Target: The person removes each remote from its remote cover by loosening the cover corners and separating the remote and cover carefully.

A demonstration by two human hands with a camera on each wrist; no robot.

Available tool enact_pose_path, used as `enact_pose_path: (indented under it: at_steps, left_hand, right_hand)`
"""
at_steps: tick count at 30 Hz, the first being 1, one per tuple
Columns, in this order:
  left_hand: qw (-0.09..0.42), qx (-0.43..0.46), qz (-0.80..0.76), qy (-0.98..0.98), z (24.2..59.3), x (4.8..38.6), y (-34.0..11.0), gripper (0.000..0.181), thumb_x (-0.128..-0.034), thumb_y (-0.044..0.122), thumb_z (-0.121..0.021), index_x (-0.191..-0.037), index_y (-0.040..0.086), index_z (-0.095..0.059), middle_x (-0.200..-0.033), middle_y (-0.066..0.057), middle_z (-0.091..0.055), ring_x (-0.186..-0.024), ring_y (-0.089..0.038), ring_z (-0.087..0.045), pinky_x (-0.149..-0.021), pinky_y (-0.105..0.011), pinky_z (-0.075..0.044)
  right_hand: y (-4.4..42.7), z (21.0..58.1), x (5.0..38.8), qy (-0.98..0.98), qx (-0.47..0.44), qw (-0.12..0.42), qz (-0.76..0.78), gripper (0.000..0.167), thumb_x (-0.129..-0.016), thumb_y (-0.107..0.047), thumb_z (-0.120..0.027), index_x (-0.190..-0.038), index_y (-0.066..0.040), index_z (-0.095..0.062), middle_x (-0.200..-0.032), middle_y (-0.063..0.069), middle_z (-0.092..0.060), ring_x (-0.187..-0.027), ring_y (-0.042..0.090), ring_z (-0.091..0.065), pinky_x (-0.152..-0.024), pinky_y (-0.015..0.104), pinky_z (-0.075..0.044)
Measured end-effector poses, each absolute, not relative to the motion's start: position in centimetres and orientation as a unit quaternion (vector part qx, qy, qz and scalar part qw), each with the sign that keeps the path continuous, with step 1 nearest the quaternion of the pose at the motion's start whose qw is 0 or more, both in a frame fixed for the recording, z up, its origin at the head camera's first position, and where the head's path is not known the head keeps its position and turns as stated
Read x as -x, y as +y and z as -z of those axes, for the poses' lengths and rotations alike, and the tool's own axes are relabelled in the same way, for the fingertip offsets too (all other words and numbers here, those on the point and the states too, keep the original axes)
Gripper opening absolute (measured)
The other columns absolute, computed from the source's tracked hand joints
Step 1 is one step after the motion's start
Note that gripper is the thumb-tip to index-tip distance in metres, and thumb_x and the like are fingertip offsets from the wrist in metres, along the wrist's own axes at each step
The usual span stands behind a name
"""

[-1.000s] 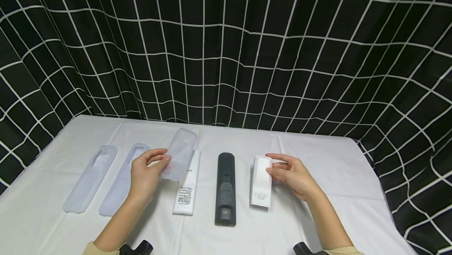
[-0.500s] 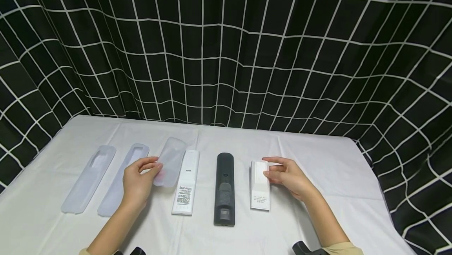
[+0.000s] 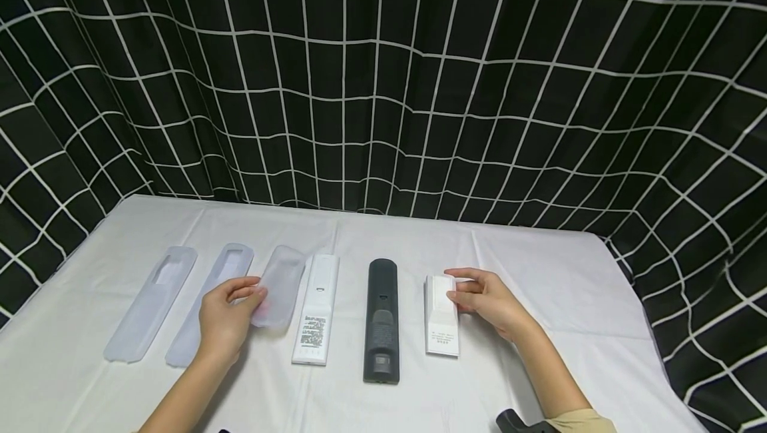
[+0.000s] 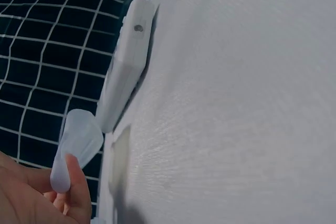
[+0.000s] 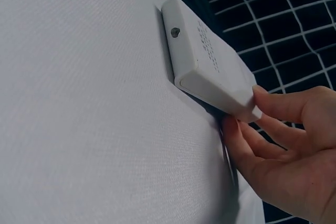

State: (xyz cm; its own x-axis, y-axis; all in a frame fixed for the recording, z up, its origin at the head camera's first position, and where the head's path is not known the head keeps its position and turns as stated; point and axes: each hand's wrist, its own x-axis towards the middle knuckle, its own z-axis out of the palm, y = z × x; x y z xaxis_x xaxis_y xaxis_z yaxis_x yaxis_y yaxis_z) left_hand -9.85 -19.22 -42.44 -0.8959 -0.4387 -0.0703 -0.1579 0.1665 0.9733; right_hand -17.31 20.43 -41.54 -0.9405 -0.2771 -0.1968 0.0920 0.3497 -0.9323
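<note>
Between thumb and fingers, my left hand (image 3: 226,320) pinches the left edge of a short translucent remote cover (image 3: 283,286). The cover is just left of a long white remote control (image 3: 315,306), and the left wrist view shows that cover (image 4: 84,135) tilted in the fingers. My right hand (image 3: 488,303) holds a short white remote control (image 3: 442,326) by its far right side, with its printed back facing up. In the right wrist view, thumb and fingers are on the far end of this remote (image 5: 207,61), and its near end appears to rest on the cloth.
Two longer translucent covers, one farther left (image 3: 150,306) and one partly behind the left hand (image 3: 226,266), lie on the white cloth (image 3: 527,393). A black remote (image 3: 381,320) lies in the middle, back up. A black curtain (image 3: 359,86) with white grid lines hangs behind the table.
My left hand has moved left and down with the short cover, uncovering the long white remote. The right hand has lowered the short white remote and brought it slightly nearer.
</note>
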Motion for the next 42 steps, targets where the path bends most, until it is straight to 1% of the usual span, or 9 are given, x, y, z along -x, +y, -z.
enact_pose_path:
  at_steps: [11,19,21,24,27,28,35,39,42]
  left_hand:
    - [0.095,-0.195,0.594,-0.774,42.8,9.3,-19.5,0.03,-0.0945,0.0,-0.075,-0.121,-0.011,-0.069,-0.084,0.003,-0.073,-0.07,0.001,-0.058,-0.054,-0.014,-0.047]
    - [0.088,-0.161,0.522,-0.833,42.7,8.7,-20.0,0.03,-0.0938,0.004,-0.075,-0.119,-0.011,-0.07,-0.095,-0.018,-0.077,-0.072,-0.009,-0.06,-0.056,-0.018,-0.047]
    - [0.091,-0.153,0.496,-0.85,42.7,8.6,-20.1,0.03,-0.0933,0.005,-0.076,-0.118,-0.011,-0.07,-0.097,-0.021,-0.076,-0.072,-0.016,-0.063,-0.059,-0.022,-0.048]
    - [0.09,-0.143,0.468,-0.867,42.7,8.4,-20.4,0.031,-0.0932,0.007,-0.075,-0.118,-0.01,-0.07,-0.099,-0.024,-0.076,-0.086,-0.032,-0.07,-0.072,-0.035,-0.055]
    - [0.082,-0.137,0.451,-0.878,42.7,8.3,-20.7,0.031,-0.0928,0.008,-0.075,-0.117,-0.01,-0.071,-0.1,-0.023,-0.076,-0.104,-0.044,-0.068,-0.085,-0.05,-0.055]
    - [0.079,-0.135,0.447,-0.881,42.7,8.2,-20.8,0.03,-0.0926,0.007,-0.075,-0.117,-0.01,-0.071,-0.099,-0.023,-0.077,-0.106,-0.045,-0.068,-0.086,-0.052,-0.054]
    - [0.076,-0.109,0.418,-0.899,42.4,7.9,-21.1,0.026,-0.0903,0.005,-0.077,-0.112,-0.01,-0.072,-0.094,-0.018,-0.077,-0.096,-0.038,-0.069,-0.072,-0.034,-0.049]
    - [0.081,-0.102,0.413,-0.901,42.0,7.7,-21.2,0.026,-0.09,0.004,-0.077,-0.111,-0.01,-0.073,-0.094,-0.019,-0.077,-0.079,-0.027,-0.069,-0.062,-0.027,-0.047]
    - [0.08,-0.1,0.418,-0.899,41.7,7.7,-21.3,0.025,-0.091,0.003,-0.077,-0.112,-0.01,-0.073,-0.095,-0.02,-0.077,-0.073,-0.022,-0.069,-0.056,-0.023,-0.047]
  right_hand:
    - [20.7,41.8,17.6,0.825,0.07,0.154,0.539,0.051,-0.098,-0.002,-0.068,-0.143,0.014,-0.051,-0.119,0.023,-0.066,-0.081,0.013,-0.068,-0.068,0.025,-0.05]
    - [20.5,41.9,17.5,0.831,0.076,0.151,0.529,0.052,-0.099,-0.004,-0.067,-0.144,0.016,-0.05,-0.122,0.025,-0.063,-0.081,0.013,-0.067,-0.067,0.025,-0.052]
    - [20.5,41.9,17.6,0.833,0.081,0.15,0.527,0.052,-0.099,-0.004,-0.067,-0.143,0.017,-0.05,-0.122,0.025,-0.063,-0.081,0.013,-0.066,-0.066,0.025,-0.052]
    - [20.5,41.9,17.6,0.834,0.084,0.146,0.525,0.052,-0.098,-0.003,-0.067,-0.143,0.018,-0.05,-0.122,0.026,-0.063,-0.081,0.013,-0.066,-0.066,0.025,-0.052]
    - [20.6,41.9,17.5,0.836,0.085,0.143,0.523,0.051,-0.098,-0.002,-0.068,-0.142,0.018,-0.051,-0.124,0.029,-0.063,-0.081,0.013,-0.066,-0.066,0.024,-0.052]
    - [20.6,41.9,17.5,0.837,0.084,0.141,0.522,0.05,-0.098,-0.002,-0.068,-0.141,0.018,-0.052,-0.125,0.03,-0.063,-0.08,0.014,-0.067,-0.066,0.024,-0.052]
    - [20.7,41.9,17.4,0.841,0.081,0.134,0.518,0.048,-0.097,-0.003,-0.07,-0.139,0.016,-0.055,-0.129,0.031,-0.062,-0.082,0.014,-0.069,-0.068,0.024,-0.053]
    - [20.9,41.9,17.3,0.836,0.087,0.127,0.526,0.049,-0.098,-0.004,-0.069,-0.139,0.018,-0.054,-0.126,0.031,-0.063,-0.083,0.011,-0.068,-0.071,0.023,-0.056]
    - [21.1,41.8,17.2,0.829,0.09,0.123,0.538,0.049,-0.098,-0.003,-0.067,-0.139,0.019,-0.053,-0.124,0.031,-0.064,-0.084,0.008,-0.068,-0.074,0.023,-0.059]
